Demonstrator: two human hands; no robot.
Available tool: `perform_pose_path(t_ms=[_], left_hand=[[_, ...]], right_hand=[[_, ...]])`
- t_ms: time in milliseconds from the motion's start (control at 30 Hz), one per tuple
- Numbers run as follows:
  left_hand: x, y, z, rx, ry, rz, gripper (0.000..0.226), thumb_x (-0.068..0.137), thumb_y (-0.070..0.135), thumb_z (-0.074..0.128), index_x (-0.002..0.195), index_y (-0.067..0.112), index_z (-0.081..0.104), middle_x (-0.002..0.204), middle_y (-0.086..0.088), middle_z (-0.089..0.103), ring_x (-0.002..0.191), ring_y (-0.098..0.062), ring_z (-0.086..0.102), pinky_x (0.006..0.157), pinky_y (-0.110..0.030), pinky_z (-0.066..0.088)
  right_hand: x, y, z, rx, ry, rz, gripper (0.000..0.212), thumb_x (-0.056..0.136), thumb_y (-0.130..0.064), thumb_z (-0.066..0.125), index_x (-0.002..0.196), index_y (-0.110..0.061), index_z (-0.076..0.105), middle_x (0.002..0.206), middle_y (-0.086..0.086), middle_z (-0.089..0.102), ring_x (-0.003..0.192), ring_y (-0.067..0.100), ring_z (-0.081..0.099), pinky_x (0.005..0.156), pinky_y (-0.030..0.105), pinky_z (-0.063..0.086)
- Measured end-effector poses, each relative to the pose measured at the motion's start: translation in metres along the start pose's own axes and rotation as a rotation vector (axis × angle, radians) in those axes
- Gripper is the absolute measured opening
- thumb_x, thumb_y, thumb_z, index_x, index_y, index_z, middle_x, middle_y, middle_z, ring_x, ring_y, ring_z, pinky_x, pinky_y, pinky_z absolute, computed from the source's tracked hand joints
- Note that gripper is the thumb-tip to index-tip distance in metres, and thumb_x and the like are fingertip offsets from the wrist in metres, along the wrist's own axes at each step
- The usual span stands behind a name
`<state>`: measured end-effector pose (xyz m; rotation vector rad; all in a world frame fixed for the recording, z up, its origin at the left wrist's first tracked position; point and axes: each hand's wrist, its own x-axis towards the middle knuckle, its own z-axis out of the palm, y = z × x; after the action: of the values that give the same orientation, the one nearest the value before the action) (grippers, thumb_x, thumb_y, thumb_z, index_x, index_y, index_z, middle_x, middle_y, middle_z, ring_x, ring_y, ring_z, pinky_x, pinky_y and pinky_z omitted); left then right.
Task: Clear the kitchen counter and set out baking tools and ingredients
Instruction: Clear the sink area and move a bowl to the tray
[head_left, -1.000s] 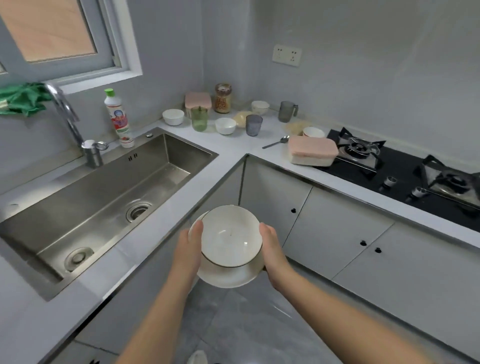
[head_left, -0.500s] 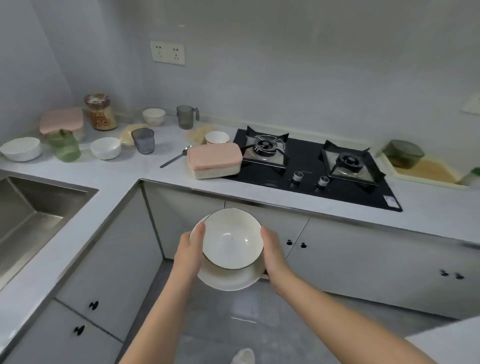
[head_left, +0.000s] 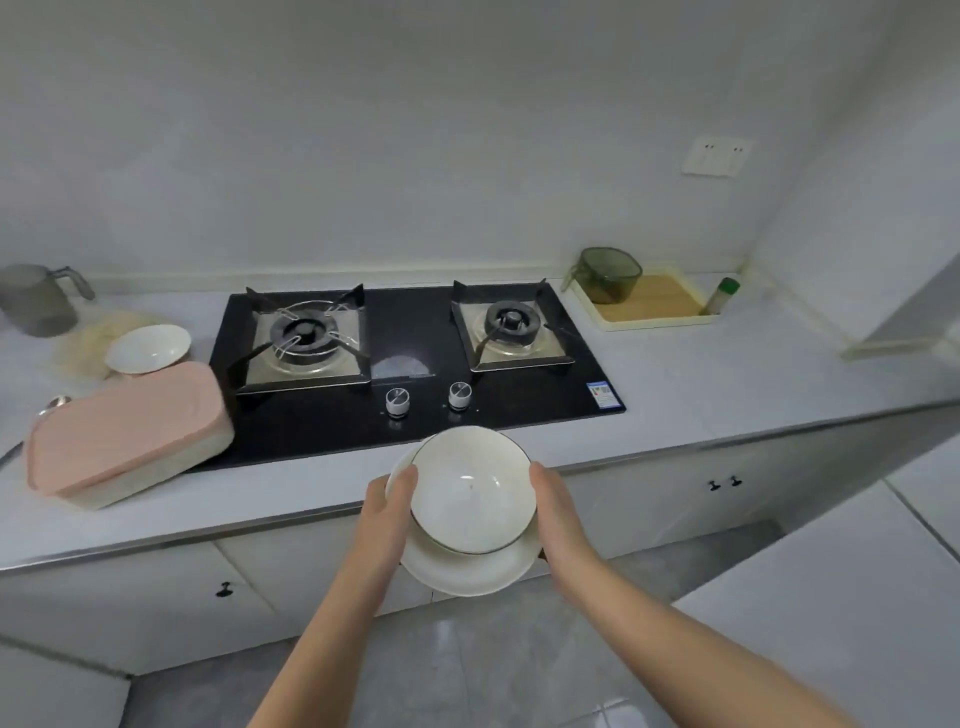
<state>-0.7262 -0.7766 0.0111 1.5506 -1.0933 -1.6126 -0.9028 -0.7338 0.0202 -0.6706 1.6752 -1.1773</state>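
Note:
A white bowl (head_left: 470, 491) with a dark rim sits on a white plate (head_left: 467, 574), and I carry the pair in front of the counter's front edge, below the stove knobs. My left hand (head_left: 387, 512) grips the stack's left side with the thumb on the bowl's rim. My right hand (head_left: 558, 512) grips the right side. The bowl looks empty.
A black two-burner gas hob (head_left: 415, 374) lies on the white counter (head_left: 727, 374). Left of it are a pink-lidded box (head_left: 124, 431), a small white bowl (head_left: 148, 349) and a grey jug (head_left: 36, 299). At the back right a tray (head_left: 649, 309) holds a green measuring cup (head_left: 610, 274) and a small bottle (head_left: 721, 295).
My view has swung right, from the sink corner to the hob and the right counter. Both hands keep the same hold on the bowl and plate.

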Motion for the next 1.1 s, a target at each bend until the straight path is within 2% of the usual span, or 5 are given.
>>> perform_pose_path(t_ms=[233, 400, 567, 933, 1100], left_hand=[[0.053, 0.031, 0.142, 0.094, -0.187, -0.017, 0.076, 0.067, 0.080, 0.039, 0.129, 0.035, 0.047, 0.122, 0.004, 0.058, 0.109, -0.023, 0.058, 0.088, -0.048, 0.050], [0.071, 0.055, 0.275, 0.114, -0.271, -0.011, 0.059, 0.078, 0.071, 0.040, 0.124, 0.034, 0.053, 0.115, 0.004, 0.065, 0.099, -0.018, 0.065, 0.070, -0.036, 0.055], [0.086, 0.073, 0.378, 0.102, -0.278, -0.054, 0.034, 0.094, 0.055, 0.040, 0.114, 0.034, 0.055, 0.108, 0.004, 0.064, 0.094, -0.018, 0.064, 0.068, -0.037, 0.057], [0.175, 0.105, 0.531, 0.205, -0.387, -0.137, 0.049, 0.093, 0.058, 0.042, 0.117, 0.019, 0.058, 0.110, -0.003, 0.063, 0.096, -0.020, 0.061, 0.058, -0.031, 0.055], [0.244, 0.119, 0.596, 0.238, -0.468, -0.211, 0.049, 0.089, 0.061, 0.048, 0.109, 0.020, 0.066, 0.112, -0.003, 0.066, 0.101, -0.022, 0.062, 0.066, -0.034, 0.058]], right_hand=[[0.064, -0.014, -0.130, 0.034, 0.107, 0.047, 0.031, 0.094, -0.048, 0.037, 0.111, -0.028, 0.053, 0.114, -0.001, 0.060, 0.103, 0.015, 0.059, 0.083, 0.037, 0.052], [0.120, -0.024, -0.254, 0.061, 0.172, 0.094, 0.029, 0.096, -0.046, 0.036, 0.114, -0.030, 0.053, 0.115, -0.003, 0.060, 0.104, 0.016, 0.059, 0.085, 0.038, 0.051], [0.172, -0.039, -0.345, 0.086, 0.187, 0.133, 0.034, 0.092, -0.054, 0.036, 0.115, -0.036, 0.055, 0.115, -0.006, 0.062, 0.105, 0.014, 0.059, 0.089, 0.039, 0.049], [0.289, -0.048, -0.462, 0.153, 0.273, 0.214, 0.035, 0.096, -0.048, 0.038, 0.095, -0.030, 0.068, 0.104, 0.002, 0.071, 0.091, 0.020, 0.065, 0.076, 0.032, 0.052], [0.357, -0.057, -0.511, 0.224, 0.374, 0.256, 0.033, 0.092, -0.054, 0.049, 0.111, -0.031, 0.061, 0.119, -0.001, 0.064, 0.109, 0.022, 0.059, 0.101, 0.046, 0.046]])
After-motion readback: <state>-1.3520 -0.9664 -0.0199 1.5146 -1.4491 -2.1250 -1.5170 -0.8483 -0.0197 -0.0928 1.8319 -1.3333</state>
